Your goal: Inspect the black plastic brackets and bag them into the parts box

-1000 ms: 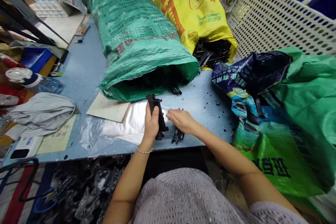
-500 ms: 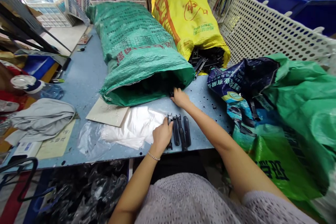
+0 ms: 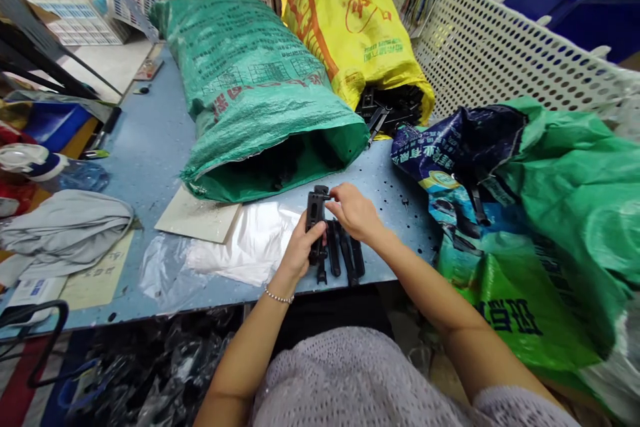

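Blue tabletop [image 3: 150, 113] below, left fingers [image 3: 315, 233] grip black pieces [image 3: 316, 208].

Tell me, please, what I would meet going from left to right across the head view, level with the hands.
Grey cloth, beige board, white plastic, left hand holding a black part, right hand, printed sack.

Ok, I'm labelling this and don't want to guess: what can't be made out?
Head view:
Green sack: deeper contents lost in shadow.
Right hand: whether its fingertips grip the black part, too small.
Note: writing too small, partly under cloth.
Blue bin: cut off by right edge.
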Tool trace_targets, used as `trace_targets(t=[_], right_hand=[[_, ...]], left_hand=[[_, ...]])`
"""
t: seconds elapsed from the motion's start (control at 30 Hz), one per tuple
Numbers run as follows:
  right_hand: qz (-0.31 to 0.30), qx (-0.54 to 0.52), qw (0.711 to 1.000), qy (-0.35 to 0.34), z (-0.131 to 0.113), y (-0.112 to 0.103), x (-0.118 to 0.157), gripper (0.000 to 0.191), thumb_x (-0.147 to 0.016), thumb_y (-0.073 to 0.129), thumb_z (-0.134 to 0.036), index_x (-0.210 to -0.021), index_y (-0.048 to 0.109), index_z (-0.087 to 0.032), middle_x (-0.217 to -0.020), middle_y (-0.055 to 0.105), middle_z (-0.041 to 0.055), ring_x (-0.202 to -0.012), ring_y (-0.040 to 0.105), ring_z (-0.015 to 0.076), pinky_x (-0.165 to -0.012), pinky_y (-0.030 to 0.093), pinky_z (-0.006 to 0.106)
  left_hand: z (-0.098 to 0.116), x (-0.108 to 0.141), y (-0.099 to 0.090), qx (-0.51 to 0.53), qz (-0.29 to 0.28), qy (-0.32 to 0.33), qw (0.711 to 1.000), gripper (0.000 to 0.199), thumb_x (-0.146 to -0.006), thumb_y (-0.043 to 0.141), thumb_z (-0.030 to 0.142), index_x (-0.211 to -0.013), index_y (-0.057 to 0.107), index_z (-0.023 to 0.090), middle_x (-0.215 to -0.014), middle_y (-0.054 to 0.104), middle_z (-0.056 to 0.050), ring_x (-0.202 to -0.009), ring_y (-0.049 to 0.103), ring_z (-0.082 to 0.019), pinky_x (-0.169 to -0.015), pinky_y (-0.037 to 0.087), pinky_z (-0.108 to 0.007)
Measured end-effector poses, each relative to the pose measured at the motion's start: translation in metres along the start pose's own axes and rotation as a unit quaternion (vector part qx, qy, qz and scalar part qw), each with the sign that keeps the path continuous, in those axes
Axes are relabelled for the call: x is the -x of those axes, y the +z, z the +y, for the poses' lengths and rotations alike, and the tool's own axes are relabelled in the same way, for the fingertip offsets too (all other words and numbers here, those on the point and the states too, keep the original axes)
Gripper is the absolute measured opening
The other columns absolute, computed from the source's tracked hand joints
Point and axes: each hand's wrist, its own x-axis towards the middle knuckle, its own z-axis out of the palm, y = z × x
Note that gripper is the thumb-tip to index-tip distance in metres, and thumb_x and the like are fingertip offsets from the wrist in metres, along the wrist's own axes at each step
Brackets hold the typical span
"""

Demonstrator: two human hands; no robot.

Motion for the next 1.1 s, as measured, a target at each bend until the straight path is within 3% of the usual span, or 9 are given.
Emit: trace_targets(t=[0.17,0.37,0.47,0.57,0.7,0.83,0.93,1.0,1.1], right_hand=[[-0.057,-0.08,0.995,0.02,-0.002,0.011,-0.025,0.054,-0.104,0.016,-0.052,-0.079,0.052,-0.021,-0.073,0.058,0.003,-0.071,0.055,0.0173,-0.068,0.04,0.029],[-0.158,-0.08,0.984,-0.021,-0.027,0.024,0.039,0.045,-0.1,0.036,-0.056,-0.085,0.056,-0.019,-0.086,0.062,0.0064,-0.081,0.055,0.0188,-0.072,0.039,0.029],[-0.234,-0.194,0.952,0.042,-0.032,0.035,0.054,0.048,-0.102,0.029,-0.055,-0.078,0.051,-0.019,-0.074,0.057,0.0023,-0.068,0.052,0.0151,-0.066,0.04,0.027],[-0.306,-0.239,0.92,0.06,-0.022,0.037,0.026,0.051,-0.104,0.026,-0.053,-0.073,0.049,-0.019,-0.068,0.055,0.0004,-0.064,0.052,0.0139,-0.064,0.041,0.026],[-0.12,0.027,0.987,0.104,0.007,0.024,-0.059,0.034,-0.103,0.036,-0.041,-0.1,0.059,-0.017,-0.1,0.063,0.0121,-0.092,0.057,0.0233,-0.081,0.042,0.033],[-0.037,0.121,0.979,0.162,0.021,0.01,-0.11,0.031,-0.099,0.046,-0.035,-0.117,0.058,-0.013,-0.12,0.058,0.0198,-0.108,0.054,0.0305,-0.087,0.041,0.037],[-0.177,-0.028,0.983,0.03,0.007,0.007,-0.082,0.03,-0.102,0.039,-0.038,-0.096,0.06,-0.018,-0.094,0.064,0.0079,-0.088,0.059,0.0213,-0.078,0.042,0.03],[-0.288,-0.112,0.949,-0.06,-0.009,0.009,-0.043,0.034,-0.102,0.038,-0.042,-0.089,0.059,-0.02,-0.085,0.063,0.0036,-0.078,0.057,0.0179,-0.073,0.041,0.028],[-0.313,-0.142,0.936,-0.072,-0.031,0.02,0.01,0.033,-0.1,0.042,-0.043,-0.082,0.055,-0.019,-0.079,0.059,0.0026,-0.072,0.053,0.0164,-0.067,0.037,0.028]], left_hand=[[0.001,0.01,-0.003,-0.048,0.031,0.038,0.998,0.052,-0.081,0.073,0.043,-0.126,0.052,0.025,-0.08,0.055,0.003,-0.064,0.052,-0.009,-0.058,0.044,-0.021],[0.004,0.004,-0.013,-0.023,0.089,0.052,0.994,0.036,-0.085,0.065,0.05,-0.103,0.055,0.021,-0.087,0.059,0.001,-0.07,0.055,-0.01,-0.066,0.047,-0.022],[-0.001,0.005,-0.022,-0.092,0.114,0.079,0.986,0.035,-0.088,0.062,0.051,-0.102,0.055,0.021,-0.084,0.059,0.001,-0.07,0.055,-0.01,-0.068,0.048,-0.022],[-0.012,0.01,-0.031,-0.146,0.153,0.082,0.974,0.042,-0.086,0.063,0.052,-0.114,0.054,0.022,-0.085,0.058,0.001,-0.072,0.057,-0.011,-0.066,0.049,-0.022],[-0.026,0.021,-0.029,-0.112,0.157,0.028,0.981,0.063,-0.085,0.062,0.058,-0.137,0.041,0.028,-0.081,0.057,0.002,-0.069,0.059,-0.013,-0.055,0.046,-0.021],[-0.021,0.024,-0.024,-0.077,0.191,0.03,0.978,0.066,-0.084,0.064,0.058,-0.138,0.041,0.028,-0.082,0.057,0.002,-0.069,0.058,-0.012,-0.057,0.046,-0.02],[-0.008,0.021,-0.027,-0.073,0.202,0.054,0.975,0.061,-0.085,0.064,0.056,-0.136,0.044,0.029,-0.084,0.058,0.002,-0.072,0.058,-0.012,-0.066,0.048,-0.022],[-0.001,0.017,-0.03,-0.064,0.202,0.069,0.975,0.058,-0.086,0.063,0.055,-0.135,0.045,0.03,-0.084,0.059,0.002,-0.074,0.059,-0.012,-0.07,0.048,-0.023],[0.008,0.011,-0.031,-0.065,0.174,0.09,0.978,0.053,-0.088,0.061,0.054,-0.132,0.048,0.028,-0.081,0.058,0.002,-0.074,0.058,-0.013,-0.072,0.047,-0.024]])
